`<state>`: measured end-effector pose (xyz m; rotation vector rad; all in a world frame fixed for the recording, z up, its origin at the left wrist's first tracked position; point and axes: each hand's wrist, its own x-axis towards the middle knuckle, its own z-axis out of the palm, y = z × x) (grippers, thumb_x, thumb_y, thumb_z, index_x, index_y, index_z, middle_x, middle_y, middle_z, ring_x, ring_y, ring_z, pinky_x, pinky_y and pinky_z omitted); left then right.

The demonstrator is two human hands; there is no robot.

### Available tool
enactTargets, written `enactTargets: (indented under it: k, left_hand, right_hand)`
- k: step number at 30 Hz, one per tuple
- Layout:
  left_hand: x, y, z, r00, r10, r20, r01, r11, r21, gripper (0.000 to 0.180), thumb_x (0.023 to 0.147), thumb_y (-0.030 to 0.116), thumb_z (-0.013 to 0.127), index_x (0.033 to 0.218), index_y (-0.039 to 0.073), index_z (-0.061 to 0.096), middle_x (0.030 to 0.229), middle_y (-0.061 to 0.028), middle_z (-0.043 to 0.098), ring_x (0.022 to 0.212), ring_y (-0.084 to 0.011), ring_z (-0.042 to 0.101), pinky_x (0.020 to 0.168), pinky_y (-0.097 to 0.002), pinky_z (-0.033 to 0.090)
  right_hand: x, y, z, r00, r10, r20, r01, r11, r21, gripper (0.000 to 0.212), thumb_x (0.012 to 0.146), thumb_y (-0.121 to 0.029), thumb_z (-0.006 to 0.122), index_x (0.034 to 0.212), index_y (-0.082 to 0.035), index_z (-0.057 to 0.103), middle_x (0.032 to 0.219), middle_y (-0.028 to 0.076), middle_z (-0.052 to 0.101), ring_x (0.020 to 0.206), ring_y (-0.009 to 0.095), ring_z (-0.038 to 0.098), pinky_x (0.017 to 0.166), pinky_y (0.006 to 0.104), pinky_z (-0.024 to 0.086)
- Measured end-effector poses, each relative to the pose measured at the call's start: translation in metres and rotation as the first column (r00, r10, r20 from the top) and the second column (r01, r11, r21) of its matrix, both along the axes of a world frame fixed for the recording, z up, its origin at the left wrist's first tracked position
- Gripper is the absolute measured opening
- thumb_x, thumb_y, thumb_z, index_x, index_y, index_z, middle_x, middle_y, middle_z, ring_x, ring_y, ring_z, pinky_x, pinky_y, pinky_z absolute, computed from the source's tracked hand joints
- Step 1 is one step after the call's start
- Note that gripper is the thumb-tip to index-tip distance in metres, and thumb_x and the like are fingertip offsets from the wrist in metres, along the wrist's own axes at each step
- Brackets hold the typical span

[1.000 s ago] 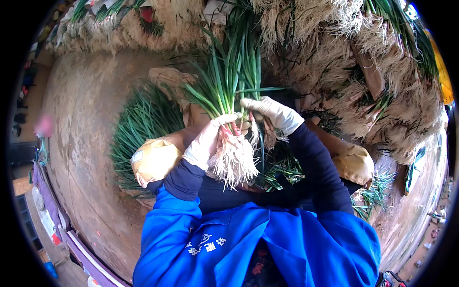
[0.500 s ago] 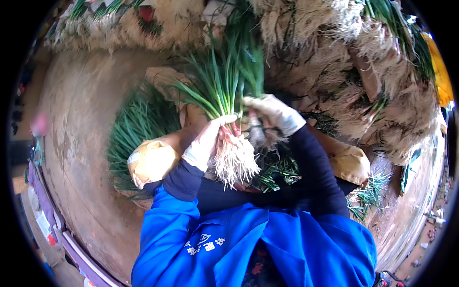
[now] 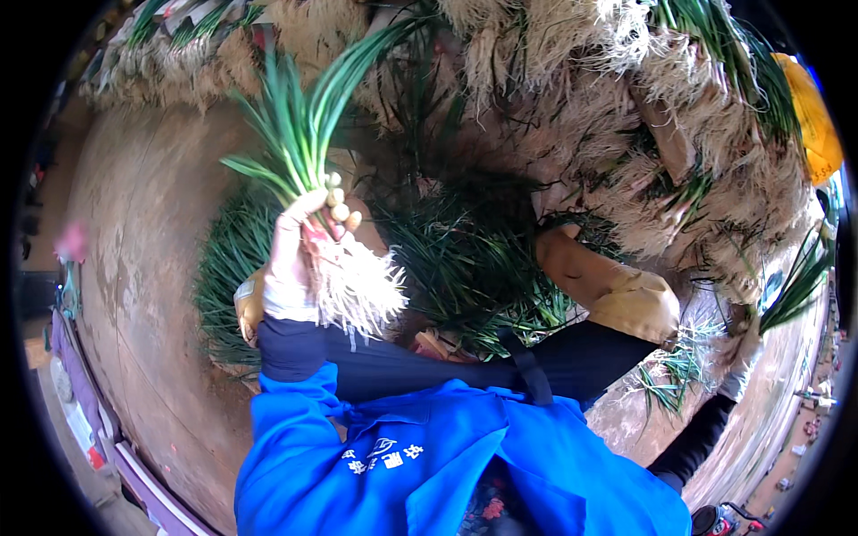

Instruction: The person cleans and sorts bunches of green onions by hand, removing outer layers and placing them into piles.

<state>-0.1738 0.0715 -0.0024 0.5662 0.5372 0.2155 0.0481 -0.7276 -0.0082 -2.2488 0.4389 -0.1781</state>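
My left hand [image 3: 297, 234], in a pale glove with yellowish tips on the fingers, is closed round a bunch of green garlic [image 3: 310, 147]. Long green leaves fan upward from the grip. Below it show reddish stem bases and a bushy tuft of white roots [image 3: 357, 290]. Out at the far right, my right hand [image 3: 744, 353] is closed at a second bunch of green garlic [image 3: 795, 290], its leaves pointing up and right. Blur and distance hide the fingers of that hand.
Loose green garlic [image 3: 469, 259] lies between my legs, with another leafy heap [image 3: 234, 268] beside my left knee. A big rooty pile [image 3: 581, 143] stands ahead and to the right. Cut leaves [image 3: 666, 380] lie by my right knee. A yellow sack [image 3: 809, 121] is at the far right.
My right hand has swung from beside the left hand out to the far right with stalks in it. My left hand has moved left with its bunch, uncovering the loose stalks between my legs.
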Motion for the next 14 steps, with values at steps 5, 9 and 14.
enactTargets:
  k: [5, 9, 14]
  left_hand:
    - [0.011, 0.022, 0.027, 0.968, 0.062, -0.244, 0.017, 0.95, 0.311, 0.022, 0.088, 0.02, 0.061, 0.103, 0.004, 0.059, 0.075, 0.0023, 0.054, 0.068, -0.0104, 0.057, 0.069, -0.0267, 0.052]
    - [0.022, 0.042, 0.0, 0.979, 0.039, -0.201, 0.041, 0.925, 0.379, 0.019, 0.086, 0.021, 0.064, 0.1, 0.008, 0.059, 0.072, 0.0028, 0.054, 0.065, -0.0114, 0.057, 0.064, -0.0258, 0.05]
    - [0.046, 0.045, -0.012, 0.955, 0.095, -0.282, -0.007, 0.954, 0.3, 0.024, 0.086, 0.02, 0.062, 0.104, 0.005, 0.057, 0.072, -0.0073, 0.061, 0.057, -0.019, 0.061, 0.05, -0.0296, 0.051]
  right_hand:
    - [0.024, 0.056, 0.003, 0.811, 0.459, -0.363, -0.585, 0.625, -0.516, 0.036, 0.086, -0.015, 0.057, 0.118, 0.001, 0.055, 0.106, 0.015, 0.06, 0.092, 0.02, 0.058, 0.083, 0.036, 0.047]
    - [0.02, 0.396, 0.027, 0.429, 0.781, -0.454, -0.743, 0.591, 0.314, 0.034, 0.093, -0.025, 0.053, 0.118, -0.003, 0.057, 0.103, 0.008, 0.062, 0.088, 0.015, 0.06, 0.075, 0.0287, 0.049]
    - [0.03, 0.598, -0.183, -0.138, 0.896, -0.422, -0.979, -0.06, 0.193, 0.033, 0.086, -0.026, 0.054, 0.109, -0.003, 0.061, 0.095, 0.015, 0.067, 0.083, 0.022, 0.066, 0.07, 0.036, 0.051]
